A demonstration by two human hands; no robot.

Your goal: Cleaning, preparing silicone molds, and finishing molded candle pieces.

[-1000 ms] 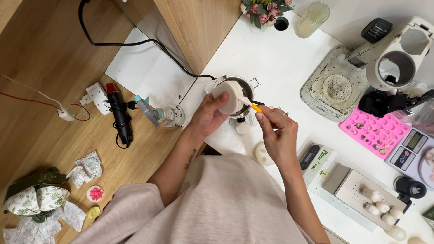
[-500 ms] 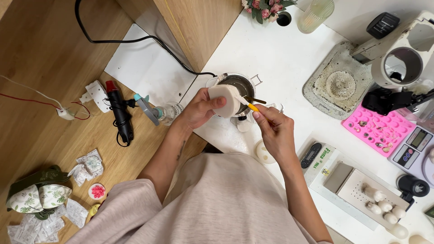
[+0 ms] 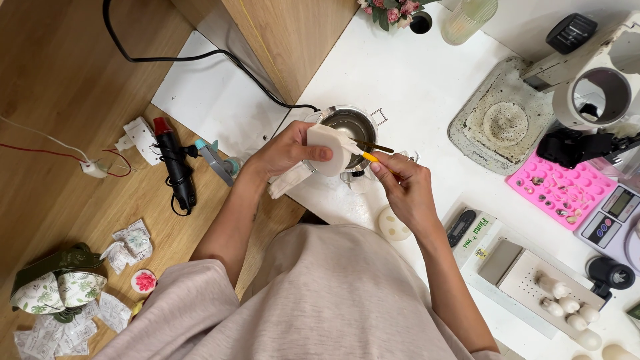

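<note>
Holding a smooth cream disc (image 3: 328,150) over a round steel pot (image 3: 351,124).

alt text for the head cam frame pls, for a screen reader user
Seen from above, a person's left hand holds a pale rounded block over a small metal pot on a white table, while the right hand touches it with a yellow-handled brush. A pink mould tray and a scale lie to the right.
</note>
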